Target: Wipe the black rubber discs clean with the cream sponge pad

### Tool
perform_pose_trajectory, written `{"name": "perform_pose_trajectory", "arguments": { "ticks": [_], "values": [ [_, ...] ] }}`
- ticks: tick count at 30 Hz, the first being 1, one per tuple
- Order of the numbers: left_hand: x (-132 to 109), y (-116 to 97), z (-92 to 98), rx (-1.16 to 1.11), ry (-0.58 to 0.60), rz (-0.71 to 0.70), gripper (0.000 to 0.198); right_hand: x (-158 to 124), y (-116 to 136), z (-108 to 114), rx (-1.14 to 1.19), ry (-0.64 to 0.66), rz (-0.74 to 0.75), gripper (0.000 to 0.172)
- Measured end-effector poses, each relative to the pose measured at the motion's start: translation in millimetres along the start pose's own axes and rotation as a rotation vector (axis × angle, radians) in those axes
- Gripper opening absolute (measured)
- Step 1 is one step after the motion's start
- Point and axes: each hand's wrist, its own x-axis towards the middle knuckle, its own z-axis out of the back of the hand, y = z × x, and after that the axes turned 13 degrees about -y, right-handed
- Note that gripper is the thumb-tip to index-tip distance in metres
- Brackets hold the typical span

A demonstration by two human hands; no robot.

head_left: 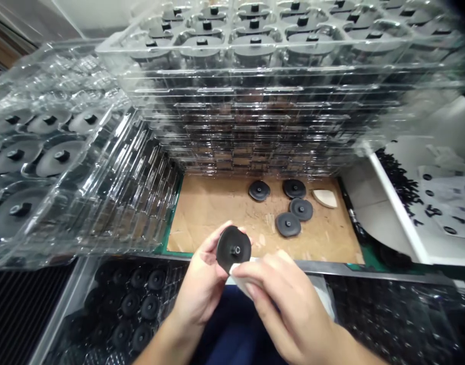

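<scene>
A round black part (228,246) with a small raised stem at its centre is held by its edge in my left hand (202,281), above the front edge of the work surface. My right hand (281,294) pinches a white cloth or pad (242,280), which touches the lower right rim of that part. Beyond my hands, several similar black parts lie stem up on the brown board, among them one at the back (259,190) and one nearer me (288,224). A pale wedge-shaped piece (325,198) lies to their right.
Tall stacks of clear plastic trays (255,50) filled with black parts rise behind the brown board (209,203) and at its left (76,167). A white bin (397,203) with small black pieces stands at right. More filled trays (129,304) sit below the front edge.
</scene>
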Motion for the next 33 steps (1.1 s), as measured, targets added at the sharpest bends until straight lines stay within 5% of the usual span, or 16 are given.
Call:
{"name": "perform_pose_trajectory", "arguments": {
  "ticks": [6,12,15,18,22,26,28,33],
  "values": [
    [2,2,-2.6,0.037,0.078,-0.033,0.053,0,-8,0,-0.006,-0.174,0.061,0.024],
    [4,7,0.4,0.08,0.041,0.022,0.064,-1,-10,-3,0.051,-0.155,-0.075,0.021],
    [4,7,-1.0,0.111,0.071,0.028,0.057,6,-9,1,0.036,-0.162,-0.015,0.022],
    [4,3,4.8,0.065,0.086,0.013,0.057,-1,-9,14,0.132,-0.035,0.01,0.022],
    [4,2,8.5,0.006,0.085,0.012,0.065,-12,-15,29,-0.067,-0.017,-0.153,0.02],
    [1,3,-0.4,0.033,0.106,0.066,0.071,5,-23,29,-0.161,-0.136,0.082,0.021],
    [0,1,-2.5,0.074,0.158,0.097,0.071,15,-27,28,-0.041,-0.078,0.236,0.025],
    [1,-1,-0.2,0.166,0.198,0.081,0.054,20,-23,26,-0.096,0.019,0.095,0.028]
  ]
}}
